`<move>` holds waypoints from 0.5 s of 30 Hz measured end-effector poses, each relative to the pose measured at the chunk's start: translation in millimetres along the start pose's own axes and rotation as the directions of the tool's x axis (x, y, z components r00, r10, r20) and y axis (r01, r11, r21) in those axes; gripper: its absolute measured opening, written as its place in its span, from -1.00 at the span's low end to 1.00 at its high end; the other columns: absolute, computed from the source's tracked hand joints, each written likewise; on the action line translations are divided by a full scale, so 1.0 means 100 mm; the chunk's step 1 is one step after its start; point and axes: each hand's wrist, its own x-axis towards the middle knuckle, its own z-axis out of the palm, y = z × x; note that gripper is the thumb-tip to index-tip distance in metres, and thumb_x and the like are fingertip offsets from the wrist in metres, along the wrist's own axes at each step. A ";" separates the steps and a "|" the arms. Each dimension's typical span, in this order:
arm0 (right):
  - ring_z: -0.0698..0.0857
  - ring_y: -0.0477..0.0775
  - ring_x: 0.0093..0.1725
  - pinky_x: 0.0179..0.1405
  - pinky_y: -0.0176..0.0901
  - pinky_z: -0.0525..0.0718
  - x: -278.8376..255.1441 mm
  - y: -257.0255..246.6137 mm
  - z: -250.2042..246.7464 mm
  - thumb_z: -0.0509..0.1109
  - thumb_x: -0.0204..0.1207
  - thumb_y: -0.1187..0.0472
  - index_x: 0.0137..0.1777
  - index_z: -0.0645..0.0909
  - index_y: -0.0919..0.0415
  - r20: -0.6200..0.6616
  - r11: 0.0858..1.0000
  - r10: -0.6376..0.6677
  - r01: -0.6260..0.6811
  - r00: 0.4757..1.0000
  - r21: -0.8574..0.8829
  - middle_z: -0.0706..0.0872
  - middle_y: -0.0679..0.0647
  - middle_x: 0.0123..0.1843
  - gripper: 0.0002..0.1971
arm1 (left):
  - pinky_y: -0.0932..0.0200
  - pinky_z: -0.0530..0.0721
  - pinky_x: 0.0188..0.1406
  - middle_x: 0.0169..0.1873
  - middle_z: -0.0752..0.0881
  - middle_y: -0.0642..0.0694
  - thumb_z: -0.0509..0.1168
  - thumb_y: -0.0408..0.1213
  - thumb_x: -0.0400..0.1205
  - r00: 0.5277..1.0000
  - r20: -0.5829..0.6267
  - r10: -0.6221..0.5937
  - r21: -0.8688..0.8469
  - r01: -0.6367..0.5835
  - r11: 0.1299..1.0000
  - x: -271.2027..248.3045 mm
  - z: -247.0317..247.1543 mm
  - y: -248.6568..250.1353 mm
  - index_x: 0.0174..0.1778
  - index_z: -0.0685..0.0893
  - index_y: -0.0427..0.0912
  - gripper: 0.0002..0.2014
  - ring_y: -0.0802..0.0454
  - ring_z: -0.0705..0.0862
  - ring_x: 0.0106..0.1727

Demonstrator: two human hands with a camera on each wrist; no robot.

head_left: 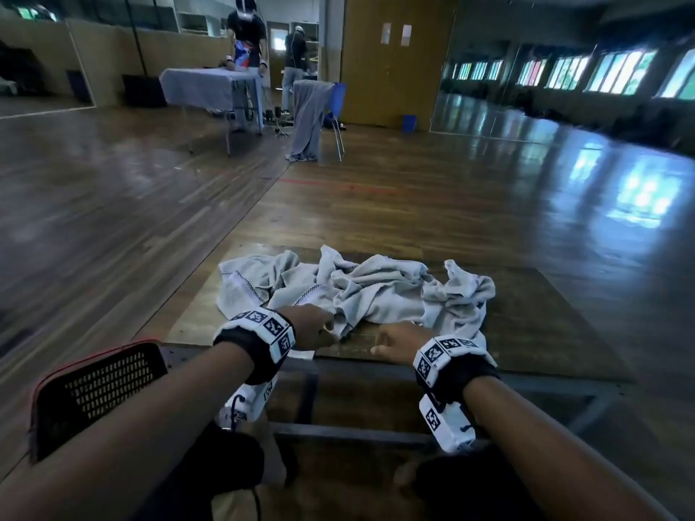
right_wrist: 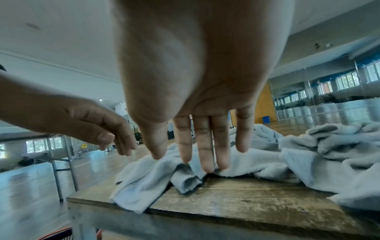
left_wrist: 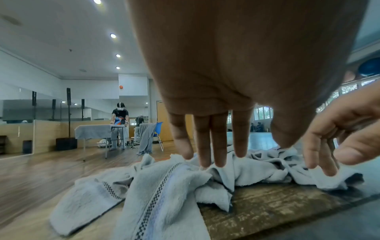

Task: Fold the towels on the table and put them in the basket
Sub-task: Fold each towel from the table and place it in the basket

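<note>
A heap of crumpled pale grey towels (head_left: 376, 291) with chequered trim lies across the wooden table (head_left: 526, 325). My left hand (head_left: 319, 329) reaches the heap's near left edge. In the left wrist view the left hand (left_wrist: 242, 151) has straight fingers whose tips touch the towels (left_wrist: 164, 194). My right hand (head_left: 391, 342) hovers just right of it over bare table (right_wrist: 236, 203). The right wrist view shows the right hand (right_wrist: 185, 160) with straight fingertips on a towel fold (right_wrist: 257, 160). Neither hand grips cloth. A dark mesh basket (head_left: 97, 392) with a red rim stands low at my left.
The table's near edge rests on a metal frame (head_left: 376, 370). Part of a towel hangs over the right front edge (head_left: 477, 332). Far across the wooden floor, a person (head_left: 246, 35) works at a cloth-covered table (head_left: 210, 86) beside a chair draped in grey cloth (head_left: 310, 114).
</note>
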 end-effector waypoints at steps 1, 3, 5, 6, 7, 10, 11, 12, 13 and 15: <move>0.67 0.13 0.12 0.10 0.01 0.63 0.13 0.07 0.03 0.27 0.54 -0.11 0.07 0.62 0.10 -0.011 1.000 0.022 -0.022 1.000 -0.001 0.72 0.07 0.13 -0.69 | 0.09 0.53 0.08 0.19 0.65 -0.13 0.12 0.05 0.65 1.000 0.007 -0.011 -0.018 0.011 1.000 0.12 0.03 -0.06 0.24 0.56 -0.14 -0.61 -0.13 0.60 0.22; 0.62 0.14 0.22 0.18 0.04 0.59 0.42 0.23 0.12 0.28 0.54 -0.08 0.17 0.58 0.08 -0.069 0.999 0.030 -0.033 0.997 -0.042 0.67 0.06 0.22 -0.68 | 0.07 0.53 0.15 0.23 0.62 -0.11 0.14 0.02 0.65 1.000 -0.029 0.010 -0.073 -0.012 0.997 0.39 0.16 -0.20 0.28 0.55 -0.10 -0.63 -0.11 0.57 0.25; 0.50 0.14 0.33 0.28 0.08 0.51 0.72 0.39 0.22 0.27 0.55 0.01 0.30 0.49 0.08 -0.149 0.992 -0.006 -0.013 0.989 -0.127 0.57 0.06 0.35 -0.65 | 0.10 0.49 0.16 0.23 0.62 -0.09 0.16 -0.03 0.65 0.992 -0.109 0.066 -0.084 -0.075 0.994 0.68 0.32 -0.27 0.25 0.58 -0.08 -0.67 -0.09 0.55 0.27; 0.45 0.15 0.38 0.30 0.09 0.46 0.87 0.44 0.25 0.25 0.55 0.07 0.35 0.44 0.07 -0.191 0.986 -0.036 0.003 0.981 -0.169 0.51 0.05 0.42 -0.63 | 0.10 0.47 0.18 0.23 0.62 -0.08 0.16 -0.04 0.65 0.985 -0.143 0.094 -0.059 -0.103 0.993 0.83 0.40 -0.29 0.22 0.60 -0.08 -0.69 -0.08 0.54 0.28; 0.40 0.15 0.42 0.32 0.11 0.41 1.02 0.49 0.28 0.23 0.56 0.12 0.40 0.40 0.06 -0.223 0.979 -0.061 0.015 0.973 -0.202 0.45 0.03 0.48 -0.60 | 0.08 0.45 0.20 0.23 0.62 -0.06 0.15 -0.04 0.65 0.979 -0.166 0.119 -0.014 -0.123 0.992 0.97 0.47 -0.30 0.20 0.60 -0.08 -0.69 -0.07 0.54 0.28; 0.33 0.19 0.47 0.31 0.13 0.37 1.40 0.60 0.35 0.19 0.56 0.19 0.52 0.28 0.01 -0.280 0.961 -0.126 0.047 0.952 -0.274 0.29 -0.01 0.61 -0.49 | 0.00 0.40 0.25 0.30 0.57 -0.03 0.12 0.02 0.63 0.966 -0.223 0.130 0.191 -0.088 0.978 1.34 0.68 -0.36 0.25 0.52 -0.06 -0.65 -0.10 0.52 0.32; 0.34 0.20 0.44 0.27 0.12 0.38 1.49 0.63 0.37 0.19 0.56 0.18 0.54 0.26 0.01 -0.291 0.954 -0.135 0.045 0.947 -0.296 0.31 -0.01 0.61 -0.47 | -0.02 0.39 0.24 0.32 0.55 -0.03 0.12 0.05 0.61 0.965 -0.241 0.100 0.236 -0.042 0.971 1.42 0.72 -0.37 0.26 0.50 -0.04 -0.63 -0.10 0.52 0.32; 0.37 0.21 0.40 0.23 0.10 0.37 1.57 0.65 0.41 0.19 0.56 0.16 0.54 0.25 0.00 -0.306 0.949 -0.139 0.038 0.942 -0.314 0.36 -0.01 0.57 -0.47 | -0.02 0.38 0.23 0.32 0.55 -0.02 0.13 0.07 0.59 0.959 -0.276 0.059 0.245 0.010 0.969 1.49 0.76 -0.39 0.25 0.50 -0.02 -0.62 -0.10 0.52 0.33; 0.39 0.21 0.36 0.20 0.09 0.36 1.62 0.67 0.44 0.19 0.56 0.12 0.53 0.27 -0.01 -0.318 0.944 -0.130 0.019 0.939 -0.329 0.43 -0.01 0.52 -0.48 | -0.02 0.36 0.22 0.30 0.57 -0.02 0.14 0.09 0.57 0.953 -0.304 0.009 0.235 0.065 0.970 1.55 0.79 -0.41 0.22 0.52 0.00 -0.62 -0.09 0.52 0.32; 0.41 0.21 0.30 0.16 0.06 0.34 1.65 0.71 0.51 0.20 0.55 0.04 0.49 0.33 -0.04 -0.335 0.939 -0.107 -0.016 0.936 -0.345 0.52 0.01 0.41 -0.52 | 0.00 0.35 0.19 0.23 0.61 -0.02 0.18 0.12 0.54 0.938 -0.344 -0.033 0.192 0.105 0.976 1.63 0.83 -0.44 0.15 0.55 0.00 -0.63 -0.09 0.55 0.29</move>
